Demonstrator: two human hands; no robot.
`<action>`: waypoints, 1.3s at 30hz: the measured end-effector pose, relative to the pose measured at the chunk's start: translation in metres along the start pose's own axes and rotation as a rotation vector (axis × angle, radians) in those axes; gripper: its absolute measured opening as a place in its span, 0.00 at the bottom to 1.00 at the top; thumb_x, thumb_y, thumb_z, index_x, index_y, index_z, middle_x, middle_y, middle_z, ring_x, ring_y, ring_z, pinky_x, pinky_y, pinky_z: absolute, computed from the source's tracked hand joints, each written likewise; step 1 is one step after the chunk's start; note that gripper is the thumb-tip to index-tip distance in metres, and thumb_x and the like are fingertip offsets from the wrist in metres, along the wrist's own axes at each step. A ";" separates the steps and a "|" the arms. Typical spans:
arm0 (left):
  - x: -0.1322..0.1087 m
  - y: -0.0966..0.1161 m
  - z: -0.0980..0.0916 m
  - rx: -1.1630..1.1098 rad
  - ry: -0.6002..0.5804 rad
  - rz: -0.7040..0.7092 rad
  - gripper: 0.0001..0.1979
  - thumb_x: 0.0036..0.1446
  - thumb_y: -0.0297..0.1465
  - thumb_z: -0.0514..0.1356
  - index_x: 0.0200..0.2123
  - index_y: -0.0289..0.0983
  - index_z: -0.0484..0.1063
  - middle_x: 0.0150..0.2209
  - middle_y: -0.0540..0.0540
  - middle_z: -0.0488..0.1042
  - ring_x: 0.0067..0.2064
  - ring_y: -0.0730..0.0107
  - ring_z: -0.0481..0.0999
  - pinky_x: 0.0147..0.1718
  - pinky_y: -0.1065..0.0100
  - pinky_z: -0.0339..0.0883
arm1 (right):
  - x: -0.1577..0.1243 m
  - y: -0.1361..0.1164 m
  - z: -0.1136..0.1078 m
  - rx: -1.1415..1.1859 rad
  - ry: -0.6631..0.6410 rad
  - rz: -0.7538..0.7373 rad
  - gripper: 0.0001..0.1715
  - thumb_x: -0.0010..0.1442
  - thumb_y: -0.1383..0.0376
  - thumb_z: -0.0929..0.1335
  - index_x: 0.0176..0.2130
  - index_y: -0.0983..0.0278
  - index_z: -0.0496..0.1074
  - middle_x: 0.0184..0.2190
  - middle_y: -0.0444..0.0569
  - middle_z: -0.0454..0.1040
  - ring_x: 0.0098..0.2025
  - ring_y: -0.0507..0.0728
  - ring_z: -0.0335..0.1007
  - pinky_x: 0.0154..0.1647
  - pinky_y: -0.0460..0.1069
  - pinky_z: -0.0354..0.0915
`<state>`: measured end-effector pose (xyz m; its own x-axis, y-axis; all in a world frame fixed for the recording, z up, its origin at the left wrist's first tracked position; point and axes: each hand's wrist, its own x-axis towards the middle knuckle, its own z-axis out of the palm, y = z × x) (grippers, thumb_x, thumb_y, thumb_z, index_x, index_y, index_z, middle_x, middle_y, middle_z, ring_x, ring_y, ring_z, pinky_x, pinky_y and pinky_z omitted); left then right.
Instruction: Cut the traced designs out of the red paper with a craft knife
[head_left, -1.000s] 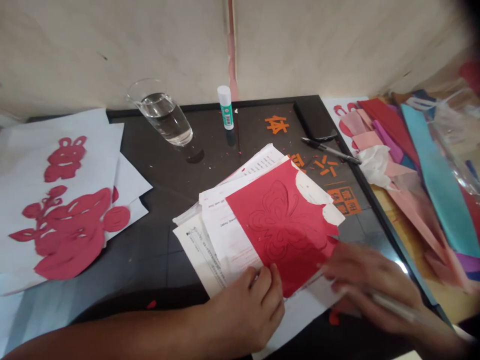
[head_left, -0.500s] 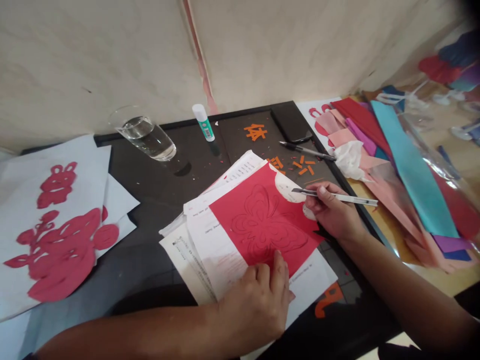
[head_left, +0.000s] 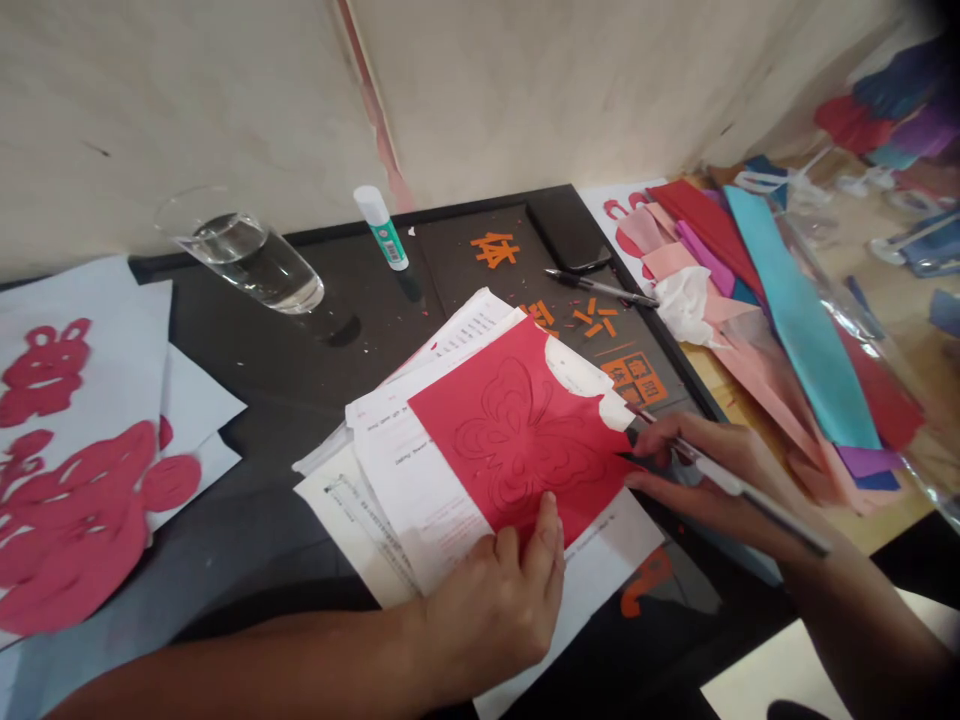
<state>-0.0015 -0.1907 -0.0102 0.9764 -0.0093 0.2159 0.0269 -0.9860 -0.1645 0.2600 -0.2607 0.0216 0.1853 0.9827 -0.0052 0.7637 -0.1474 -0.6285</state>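
Note:
A sheet of red paper (head_left: 592, 515) with a butterfly outline drawn in dark line lies on stacked printed sheets (head_left: 390, 435). Its upper right edge is cut away in scallops. My left hand (head_left: 499, 605) rests on the lower edge, index finger stretched out and pressing beside the drawing, the other fingers loosely bent. In my right hand (head_left: 720, 470) is a slim craft knife (head_left: 757, 495), lying back across the palm. The thumb and index fingertips of that hand are at the red sheet's right corner; whether they pinch it I cannot tell.
Behind the stack stand a glass of water (head_left: 255, 260) and a glue stick (head_left: 382, 230). A black phone (head_left: 568, 230), a pen (head_left: 600, 287) and orange paper characters (head_left: 495, 250) lie at the back right. Red paper cutouts (head_left: 82, 520) are on the left, coloured crepe paper (head_left: 806, 315) on the right.
My right hand has moved down from the scalloped edge to the red sheet's right corner, and the knife now slants back over the palm. My left hand stays on the sheet. The view has shifted slightly.

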 end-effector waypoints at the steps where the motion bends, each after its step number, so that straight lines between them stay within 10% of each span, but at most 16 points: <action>1: 0.000 0.000 0.001 -0.005 -0.004 -0.009 0.18 0.56 0.24 0.55 0.49 0.25 0.75 0.52 0.23 0.73 0.21 0.68 0.71 0.15 0.68 0.63 | -0.007 0.001 0.005 -0.020 0.057 -0.016 0.13 0.53 0.58 0.75 0.34 0.60 0.70 0.27 0.45 0.76 0.26 0.55 0.73 0.25 0.49 0.69; 8: 0.003 0.002 0.006 0.021 -0.030 -0.069 0.21 0.60 0.30 0.57 0.55 0.28 0.71 0.56 0.25 0.69 0.24 0.65 0.74 0.16 0.67 0.65 | -0.025 0.013 0.034 0.215 0.276 0.030 0.15 0.55 0.62 0.74 0.31 0.58 0.63 0.31 0.44 0.78 0.31 0.56 0.78 0.30 0.49 0.73; 22: 0.004 0.000 0.005 0.013 -0.040 -0.059 0.22 0.61 0.33 0.59 0.56 0.29 0.71 0.58 0.25 0.67 0.25 0.62 0.76 0.15 0.66 0.66 | -0.026 0.020 0.027 0.411 0.266 0.129 0.15 0.53 0.63 0.75 0.31 0.58 0.64 0.32 0.44 0.79 0.28 0.54 0.75 0.26 0.47 0.72; 39: 0.000 -0.003 -0.007 -0.069 0.260 0.055 0.10 0.56 0.29 0.65 0.34 0.25 0.78 0.37 0.29 0.80 0.20 0.66 0.73 0.15 0.68 0.60 | -0.024 0.025 0.030 0.395 0.371 0.259 0.18 0.50 0.60 0.77 0.30 0.57 0.64 0.31 0.43 0.79 0.28 0.55 0.75 0.26 0.48 0.71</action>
<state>-0.0035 -0.1885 -0.0029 0.8879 -0.0964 0.4498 -0.0476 -0.9918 -0.1185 0.2557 -0.2841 -0.0174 0.5925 0.8050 0.0305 0.3906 -0.2540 -0.8848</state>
